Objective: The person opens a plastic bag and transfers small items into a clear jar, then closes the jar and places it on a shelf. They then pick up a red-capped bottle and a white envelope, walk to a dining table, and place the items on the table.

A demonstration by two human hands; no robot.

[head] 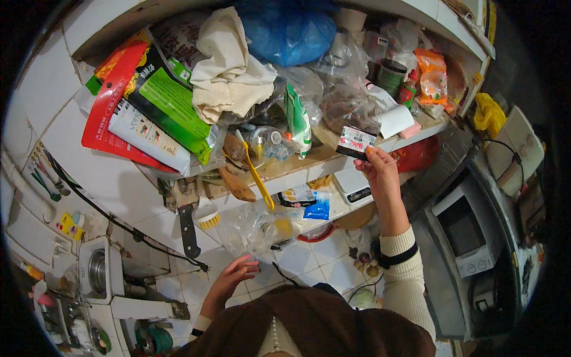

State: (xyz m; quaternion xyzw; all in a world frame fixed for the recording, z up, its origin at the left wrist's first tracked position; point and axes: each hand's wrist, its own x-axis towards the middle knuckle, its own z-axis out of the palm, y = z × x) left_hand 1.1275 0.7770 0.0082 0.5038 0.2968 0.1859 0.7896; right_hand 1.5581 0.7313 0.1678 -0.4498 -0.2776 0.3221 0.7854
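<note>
My right hand (377, 167) pinches a small flat black-and-white packet (356, 142) by its lower right corner, in front of the shelf's edge. Behind the packet lies a clear plastic bag with dark contents (350, 107), beside a white paper piece (395, 111). My left hand (238, 272) hangs low over the floor, fingers slightly bent and holding nothing that shows. Above it is a crumpled clear plastic bag (250, 227). A cleaver's black handle (189, 232) and a white brush with yellow bristles (208, 216) hang up and left of that hand.
The cluttered shelf (312, 167) holds food pouches (174, 102), a cream cloth (232, 71), a blue plastic bag (290, 35) and a yellow-handled utensil (258, 178). A white kitchen scale (352, 183) sits on a lower shelf. At right stands a microwave oven (464, 227); a sink (99, 270) is at left.
</note>
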